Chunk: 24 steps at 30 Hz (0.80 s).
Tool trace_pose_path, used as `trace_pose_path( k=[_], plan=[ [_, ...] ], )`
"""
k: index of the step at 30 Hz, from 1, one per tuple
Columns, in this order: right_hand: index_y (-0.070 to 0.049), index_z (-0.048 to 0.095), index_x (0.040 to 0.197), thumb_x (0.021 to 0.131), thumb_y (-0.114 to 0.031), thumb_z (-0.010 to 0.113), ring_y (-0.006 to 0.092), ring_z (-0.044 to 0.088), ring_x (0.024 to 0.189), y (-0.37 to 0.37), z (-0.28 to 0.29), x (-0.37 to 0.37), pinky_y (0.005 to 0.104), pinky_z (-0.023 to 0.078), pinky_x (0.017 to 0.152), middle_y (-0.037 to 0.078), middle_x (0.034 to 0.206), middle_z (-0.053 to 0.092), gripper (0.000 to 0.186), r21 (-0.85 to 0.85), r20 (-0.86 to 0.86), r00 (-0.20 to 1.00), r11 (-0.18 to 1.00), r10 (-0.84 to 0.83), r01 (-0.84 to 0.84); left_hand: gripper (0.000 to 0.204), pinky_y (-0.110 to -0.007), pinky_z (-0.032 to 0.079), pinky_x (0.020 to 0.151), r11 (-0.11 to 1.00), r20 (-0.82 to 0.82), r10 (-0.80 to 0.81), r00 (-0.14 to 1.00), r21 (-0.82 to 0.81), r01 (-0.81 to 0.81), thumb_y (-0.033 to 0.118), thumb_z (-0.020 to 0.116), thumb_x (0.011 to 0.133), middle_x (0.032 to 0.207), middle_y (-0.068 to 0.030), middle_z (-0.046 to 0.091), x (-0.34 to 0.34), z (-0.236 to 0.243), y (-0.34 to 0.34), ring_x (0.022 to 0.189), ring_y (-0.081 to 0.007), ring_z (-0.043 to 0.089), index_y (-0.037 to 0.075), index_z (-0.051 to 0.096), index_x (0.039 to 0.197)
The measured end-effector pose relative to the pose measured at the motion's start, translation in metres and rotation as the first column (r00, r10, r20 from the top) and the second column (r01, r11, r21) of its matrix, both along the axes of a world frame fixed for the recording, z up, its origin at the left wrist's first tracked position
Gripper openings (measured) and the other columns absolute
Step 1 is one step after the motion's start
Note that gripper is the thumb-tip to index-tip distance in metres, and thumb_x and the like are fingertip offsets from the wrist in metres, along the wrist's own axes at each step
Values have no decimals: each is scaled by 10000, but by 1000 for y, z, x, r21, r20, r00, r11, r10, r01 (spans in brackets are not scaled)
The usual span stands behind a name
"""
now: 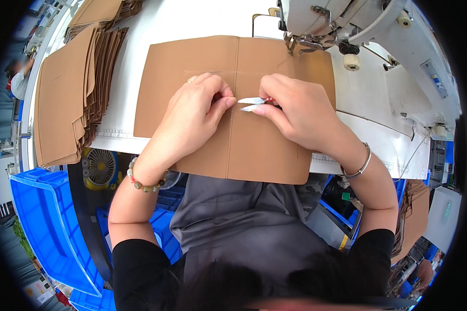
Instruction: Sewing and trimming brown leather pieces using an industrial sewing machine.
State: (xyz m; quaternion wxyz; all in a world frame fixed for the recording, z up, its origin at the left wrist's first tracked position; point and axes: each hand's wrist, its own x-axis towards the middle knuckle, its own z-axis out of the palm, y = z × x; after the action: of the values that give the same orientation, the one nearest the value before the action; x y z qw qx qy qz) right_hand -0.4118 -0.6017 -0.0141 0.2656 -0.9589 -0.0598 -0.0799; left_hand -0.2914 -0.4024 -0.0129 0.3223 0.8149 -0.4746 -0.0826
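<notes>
A sewing machine (420,57) and brown panel (264,142) share the white table (155,23), blue bin (77,228) below. Left hand (194,111) pinches, hold unclear; right hand (298,110) curls round snips (251,101).

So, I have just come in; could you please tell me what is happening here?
A person is working on a brown panel at a sewing machine. The right hand holds small snips, blades apart, close to the left fingertips. The left hand pinches beside the stitched line; anything between its fingers is too small to tell. A stack of brown pieces is at the left.
</notes>
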Motion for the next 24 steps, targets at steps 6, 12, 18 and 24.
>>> trace_pose_path(
  k=[6, 12, 18, 24],
  plan=[
    [-79, 556, 939, 905, -247, 696, 305, 653, 745, 12, -16, 4, 429, 505, 598, 87, 819, 610, 221, -13, 135, 991, 1000, 6, -4, 103, -447, 485, 790, 1000, -39, 7, 999, -18, -8, 85, 672, 908, 886, -139, 647, 3, -2, -1, 896, -352, 609, 19, 613, 857],
    [-96, 563, 941, 895, -229, 703, 273, 651, 707, 17, -17, 1, 403, 506, 556, 70, 797, 591, 198, -125, 204, 979, 992, 14, 12, 95, -452, 486, 782, 1000, -37, 16, 999, -11, -16, 79, 670, 908, 881, -143, 647, -1, -4, -1, 883, -359, 612, 20, 612, 860],
    [-104, 566, 944, 895, -223, 699, 267, 651, 703, 18, -17, 1, 395, 506, 558, 55, 800, 598, 185, -148, 222, 975, 989, 32, 1, 99, -455, 487, 789, 1000, 5, 15, 1000, -23, -15, 72, 667, 908, 882, -147, 646, -2, -6, -2, 892, -361, 612, 18, 607, 851],
    [-101, 556, 917, 925, -249, 665, 285, 645, 718, 8, -15, 3, 412, 501, 582, 67, 806, 615, 184, -50, 185, 980, 996, -67, 77, 94, -348, 501, 743, 983, -184, 162, 969, -59, -175, 52, 633, 958, 817, -106, 625, -8, 11, 31, 794, -238, 628, 11, 577, 894]
  ],
)
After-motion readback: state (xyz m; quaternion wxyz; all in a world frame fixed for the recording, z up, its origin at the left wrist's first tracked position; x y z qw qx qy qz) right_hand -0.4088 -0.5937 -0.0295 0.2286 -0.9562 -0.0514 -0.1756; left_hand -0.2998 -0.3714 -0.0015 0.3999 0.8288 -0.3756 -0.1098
